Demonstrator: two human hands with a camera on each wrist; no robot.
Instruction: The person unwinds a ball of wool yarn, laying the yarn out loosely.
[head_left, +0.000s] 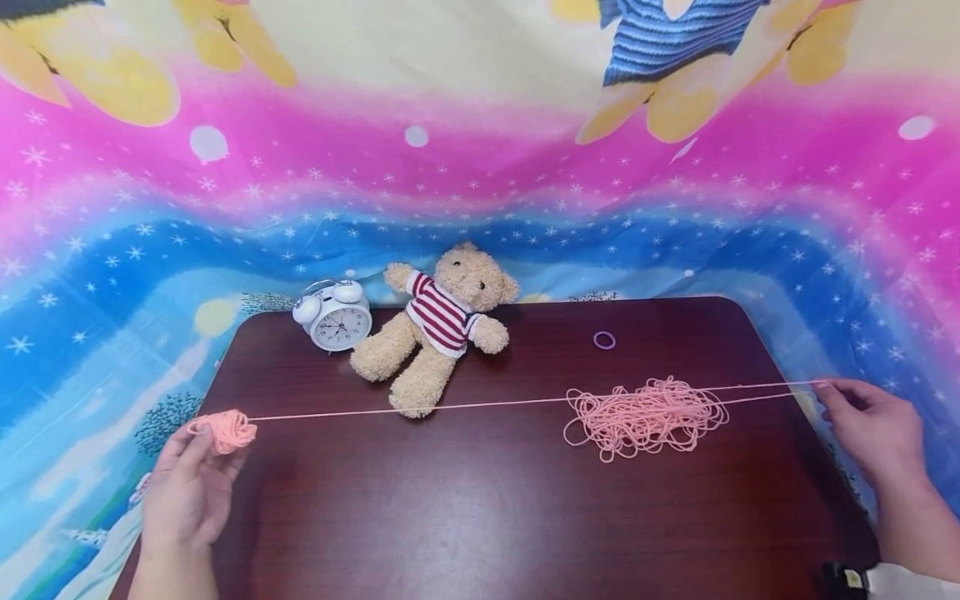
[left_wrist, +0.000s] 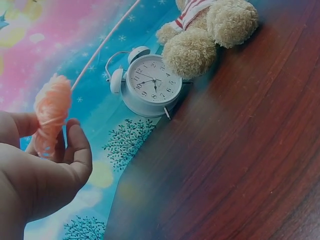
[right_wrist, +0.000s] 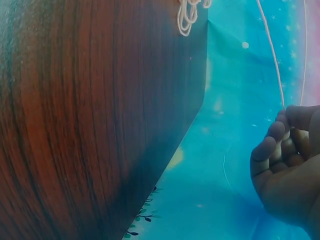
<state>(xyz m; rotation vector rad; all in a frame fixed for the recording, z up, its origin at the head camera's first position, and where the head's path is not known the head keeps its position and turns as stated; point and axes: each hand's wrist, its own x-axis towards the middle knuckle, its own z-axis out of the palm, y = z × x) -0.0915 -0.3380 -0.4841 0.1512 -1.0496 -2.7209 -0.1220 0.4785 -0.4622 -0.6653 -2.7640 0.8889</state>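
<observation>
Between thumb and fingers, my left hand (head_left: pixel 187 492) holds a small wound bundle of pink yarn (head_left: pixel 231 431) at the table's left side. A taut strand (head_left: pixel 487 405) runs from that bundle across the table toward the right. At the right edge, my right hand (head_left: pixel 873 425) pinches the yarn between thumb and forefinger, its other fingers curled. Two lengths of yarn lead from this pinch back toward the left, as the right wrist view also shows. Under the strands lies a loose, tangled heap of pink yarn (head_left: pixel 645 417), right of the middle.
A teddy bear (head_left: pixel 442 329) in a red-striped shirt leans at the back of the dark wooden table (head_left: pixel 480 517). Beside it stands a white alarm clock (head_left: pixel 337 321). A purple ring (head_left: pixel 603 340) lies behind the yarn heap. Printed cloth (head_left: pixel 480 183) hangs around the table.
</observation>
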